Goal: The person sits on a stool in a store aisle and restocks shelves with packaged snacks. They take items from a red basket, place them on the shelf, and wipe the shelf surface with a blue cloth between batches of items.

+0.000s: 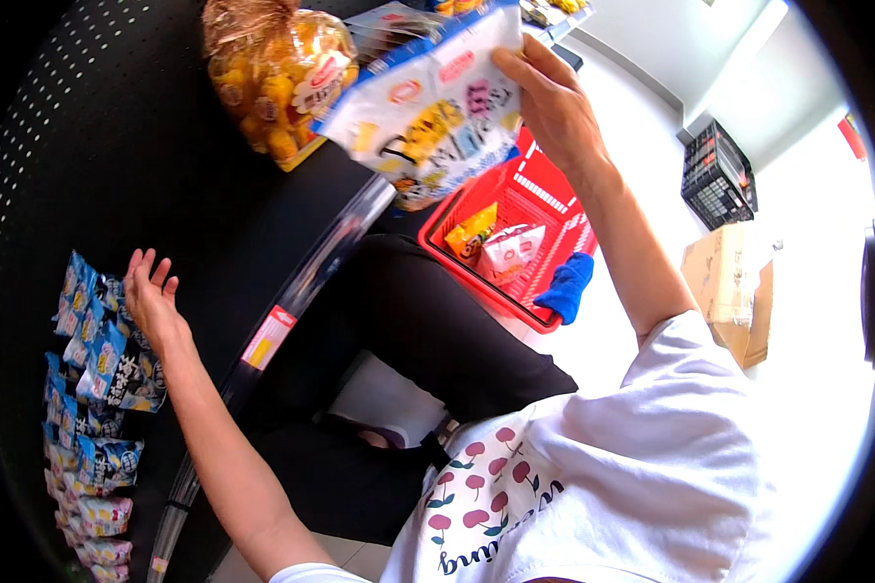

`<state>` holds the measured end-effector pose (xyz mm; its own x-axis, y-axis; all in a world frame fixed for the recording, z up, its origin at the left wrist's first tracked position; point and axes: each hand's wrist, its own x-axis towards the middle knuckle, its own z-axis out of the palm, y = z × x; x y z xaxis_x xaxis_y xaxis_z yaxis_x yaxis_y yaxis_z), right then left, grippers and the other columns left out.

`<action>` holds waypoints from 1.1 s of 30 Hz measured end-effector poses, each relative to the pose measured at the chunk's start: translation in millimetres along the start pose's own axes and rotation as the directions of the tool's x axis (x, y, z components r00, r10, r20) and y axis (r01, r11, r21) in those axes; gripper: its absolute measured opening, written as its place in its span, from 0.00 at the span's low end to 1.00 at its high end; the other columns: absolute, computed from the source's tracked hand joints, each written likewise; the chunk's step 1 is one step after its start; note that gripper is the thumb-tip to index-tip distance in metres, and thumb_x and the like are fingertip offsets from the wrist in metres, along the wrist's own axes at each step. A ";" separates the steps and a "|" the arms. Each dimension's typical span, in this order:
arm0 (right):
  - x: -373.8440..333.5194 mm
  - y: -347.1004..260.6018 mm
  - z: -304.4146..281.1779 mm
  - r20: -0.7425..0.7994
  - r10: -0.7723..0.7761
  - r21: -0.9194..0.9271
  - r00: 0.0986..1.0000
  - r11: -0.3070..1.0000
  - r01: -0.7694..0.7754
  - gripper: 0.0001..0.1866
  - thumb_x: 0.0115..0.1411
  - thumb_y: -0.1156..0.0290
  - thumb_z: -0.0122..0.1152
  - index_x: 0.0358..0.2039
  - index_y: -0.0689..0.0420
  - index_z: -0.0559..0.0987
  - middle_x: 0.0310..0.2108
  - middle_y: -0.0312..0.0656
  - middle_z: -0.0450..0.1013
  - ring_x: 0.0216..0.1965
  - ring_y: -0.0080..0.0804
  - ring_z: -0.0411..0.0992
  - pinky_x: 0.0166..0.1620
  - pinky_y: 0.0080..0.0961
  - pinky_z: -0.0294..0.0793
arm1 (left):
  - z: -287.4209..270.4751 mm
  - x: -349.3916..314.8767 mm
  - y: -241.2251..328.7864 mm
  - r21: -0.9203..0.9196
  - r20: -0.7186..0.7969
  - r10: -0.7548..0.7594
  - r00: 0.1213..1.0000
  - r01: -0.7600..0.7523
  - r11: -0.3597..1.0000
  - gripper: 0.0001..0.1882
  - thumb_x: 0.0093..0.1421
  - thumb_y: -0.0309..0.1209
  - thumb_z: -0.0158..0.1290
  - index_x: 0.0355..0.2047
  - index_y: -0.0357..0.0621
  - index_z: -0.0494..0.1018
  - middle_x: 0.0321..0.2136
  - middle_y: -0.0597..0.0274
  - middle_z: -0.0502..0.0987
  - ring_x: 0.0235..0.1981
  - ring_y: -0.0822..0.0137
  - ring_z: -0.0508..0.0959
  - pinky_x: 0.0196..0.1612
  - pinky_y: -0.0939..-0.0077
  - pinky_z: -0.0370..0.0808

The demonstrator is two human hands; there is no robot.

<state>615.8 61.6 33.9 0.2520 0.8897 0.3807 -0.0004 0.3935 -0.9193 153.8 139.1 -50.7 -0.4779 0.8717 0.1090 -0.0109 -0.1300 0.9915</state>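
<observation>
My right hand [557, 109] pinches the upper right corner of a large white and blue snack bag [447, 117], which hangs above the edge of a black shelf [224, 233]. Over the shelf at the left, my left hand [153, 299] holds nothing and its fingers are apart. Right beside it lie several small blue and black snack bags [117, 369], stacked in rows. A clear bag of yellow wrapped snacks [287, 83] stands on the shelf, just left of the white bag.
Below the white bag, a red shopping basket [457, 277] holds a yellow packet [472, 231] and a pink and white packet [511, 253]; a blue cloth [566, 289] hangs on its rim. A cardboard box [719, 277] and a black crate [717, 175] stand at the right.
</observation>
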 end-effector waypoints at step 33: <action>-203.8 160.7 -222.4 -0.206 0.037 -0.965 0.978 0.161 -0.209 0.31 0.55 0.63 0.70 0.57 0.57 0.71 0.50 0.54 0.71 0.54 0.50 0.68 0.57 0.40 0.70 | 26.3 -26.6 -14.4 0.139 0.094 -0.023 0.995 0.010 0.990 0.20 0.69 0.41 0.48 0.56 0.47 0.72 0.51 0.59 0.77 0.43 0.72 0.78 0.41 0.79 0.74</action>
<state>779.6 -108.0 -213.6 0.4458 0.8369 0.3176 0.8806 -0.3464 -0.3234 189.8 130.2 -66.0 -0.3932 0.9148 0.0925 0.1067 -0.0545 0.9928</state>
